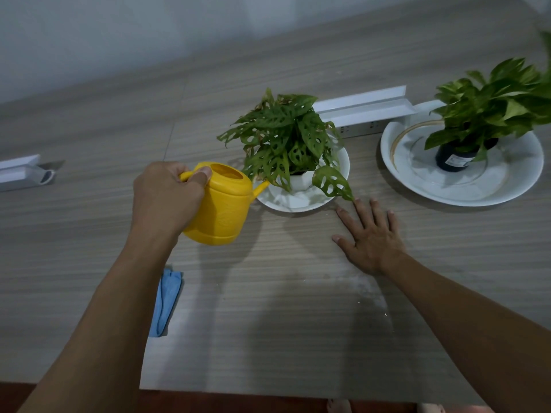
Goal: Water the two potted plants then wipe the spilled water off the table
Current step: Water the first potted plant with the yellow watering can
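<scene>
Wood-grain table [89, 120]. Cloth [167, 302] under my left forearm. Left hand [167, 198] gripping yellow can [222, 204], spout at holey plant [286, 138]. Right hand [369, 236] flat, fingers spread, beside its saucer [298, 202]. Second plant [495, 96] beyond fingertips, right.

Yellow watering can [222, 204] in left hand [167, 195], spout beside holey-leaved plant [286, 135] (right hand [369, 236] flat on table [268, 323]).

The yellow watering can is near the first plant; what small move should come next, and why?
Probably tip the yellow watering can, held by the left hand, a little further forward: its spout reaches the holey-leaved plant, but no stream is visible.
</scene>
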`<state>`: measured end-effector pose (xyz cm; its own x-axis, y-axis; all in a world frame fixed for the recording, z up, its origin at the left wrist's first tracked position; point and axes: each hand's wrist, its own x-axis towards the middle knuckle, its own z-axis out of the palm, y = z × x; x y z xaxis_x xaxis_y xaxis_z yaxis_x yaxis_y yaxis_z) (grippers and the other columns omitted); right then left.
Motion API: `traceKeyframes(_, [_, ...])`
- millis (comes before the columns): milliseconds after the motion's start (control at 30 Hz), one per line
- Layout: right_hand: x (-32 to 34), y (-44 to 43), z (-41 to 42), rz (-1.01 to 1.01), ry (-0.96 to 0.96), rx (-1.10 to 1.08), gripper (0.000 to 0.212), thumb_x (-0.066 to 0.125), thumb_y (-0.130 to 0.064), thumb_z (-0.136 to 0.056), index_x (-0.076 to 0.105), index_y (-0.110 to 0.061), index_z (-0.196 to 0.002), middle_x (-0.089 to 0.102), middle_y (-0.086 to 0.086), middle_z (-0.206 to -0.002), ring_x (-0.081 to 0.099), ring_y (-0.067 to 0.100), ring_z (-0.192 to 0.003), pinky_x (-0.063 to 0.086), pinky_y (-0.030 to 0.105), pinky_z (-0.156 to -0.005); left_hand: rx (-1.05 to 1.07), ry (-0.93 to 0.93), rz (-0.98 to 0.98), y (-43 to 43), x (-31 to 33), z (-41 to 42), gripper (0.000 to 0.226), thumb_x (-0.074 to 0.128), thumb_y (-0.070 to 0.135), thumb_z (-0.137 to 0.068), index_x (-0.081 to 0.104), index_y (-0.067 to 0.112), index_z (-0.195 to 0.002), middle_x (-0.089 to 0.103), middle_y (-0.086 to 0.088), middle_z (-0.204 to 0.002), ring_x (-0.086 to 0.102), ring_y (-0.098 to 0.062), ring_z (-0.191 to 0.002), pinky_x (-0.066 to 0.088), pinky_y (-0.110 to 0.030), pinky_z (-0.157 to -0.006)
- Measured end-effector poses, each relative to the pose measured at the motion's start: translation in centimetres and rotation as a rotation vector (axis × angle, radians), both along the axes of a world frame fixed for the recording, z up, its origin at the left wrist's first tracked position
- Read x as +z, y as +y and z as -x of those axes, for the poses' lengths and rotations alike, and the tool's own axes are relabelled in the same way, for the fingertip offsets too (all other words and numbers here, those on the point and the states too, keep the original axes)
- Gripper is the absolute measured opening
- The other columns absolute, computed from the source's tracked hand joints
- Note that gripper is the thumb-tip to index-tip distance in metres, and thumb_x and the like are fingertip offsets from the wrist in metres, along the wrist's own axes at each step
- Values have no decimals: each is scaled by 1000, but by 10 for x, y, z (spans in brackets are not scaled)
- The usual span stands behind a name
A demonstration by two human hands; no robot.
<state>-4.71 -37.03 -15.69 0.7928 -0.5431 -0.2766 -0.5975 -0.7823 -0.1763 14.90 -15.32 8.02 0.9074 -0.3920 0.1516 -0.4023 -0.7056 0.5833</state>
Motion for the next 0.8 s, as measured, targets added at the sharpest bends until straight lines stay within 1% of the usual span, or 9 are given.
traceKeyframes(100, [-1,0,0,-6,2,1,69,5,-76,-87,-13,-48,-147,-18,-5,-162,-21,27,-147,-8,54,-117,-13,-26,1,-1,1,0,47,64,36,-88,57,-7,-71,53,-27,-70,49,-33,-67,43,-44,-63])
traceKeyframes(167, [-1,0,0,-4,1,2,69,4,-76,-86,-14,-48,-147,-18,-5,-162,-21,27,-147,-8,54,-118,-10,-21,14,-1,2,0,44,64,36,-88,60,-5,-72,58,-28,-75,51,-32,-69,47,-49,-67])
traceKeyframes(267, [0,0,0,-7,-3,3,69,5,-76,-86,-14,-48,-147,-18,-5,-162,-22,26,-147,-8,54,-118,-17,-8,21,-1,2,0,43,65,35,-88,55,0,-65,52,-20,-67,48,-29,-67,43,-45,-64])
traceKeyframes(300, [0,0,0,-7,-2,3,69,4,-76,-86,-14,-48,-147,-18,-5,-162,-22,26,-147,-8,54,-118,-18,-6,17,-1,3,0,42,65,35,-88,56,1,-66,52,-18,-68,49,-30,-68,43,-44,-64])
traceKeyframes(433, [0,0,0,-8,5,5,69,5,-76,-86,-16,-49,-146,-19,-5,-162,-23,26,-146,-9,54,-118,-15,-2,15,-1,3,-2,44,64,37,-88,58,-3,-70,54,-20,-69,50,-30,-69,47,-48,-67])
traceKeyframes(533, [-1,0,0,-3,-7,3,69,5,-76,-86,-14,-49,-147,-17,-5,-162,-22,26,-147,-8,54,-118,-13,13,15,0,2,-4,43,64,38,-88,52,3,-65,50,-10,-65,49,-27,-69,40,-41,-64])
traceKeyframes(600, [-1,0,0,-2,-9,3,69,5,-76,-86,-12,-48,-147,-17,-5,-163,-22,26,-147,-7,54,-118,-10,17,9,1,2,-5,39,63,38,-89,56,8,-66,51,-6,-65,50,-26,-70,37,-36,-65])
traceKeyframes(667, [-1,0,0,-4,0,4,70,5,-76,-86,-11,-47,-148,-18,-5,-162,-21,26,-147,-7,54,-118,-8,15,3,1,3,-5,36,63,39,-89,64,6,-76,53,-6,-70,52,-25,-75,37,-35,-68])
traceKeyframes(800, [-1,0,0,-2,3,1,70,5,-75,-87,-11,-47,-149,-18,-5,-162,-22,26,-147,-8,54,-118,-15,17,-5,0,5,-4,32,62,39,-90,58,13,-71,53,-4,-67,52,-25,-74,36,-34,-67])
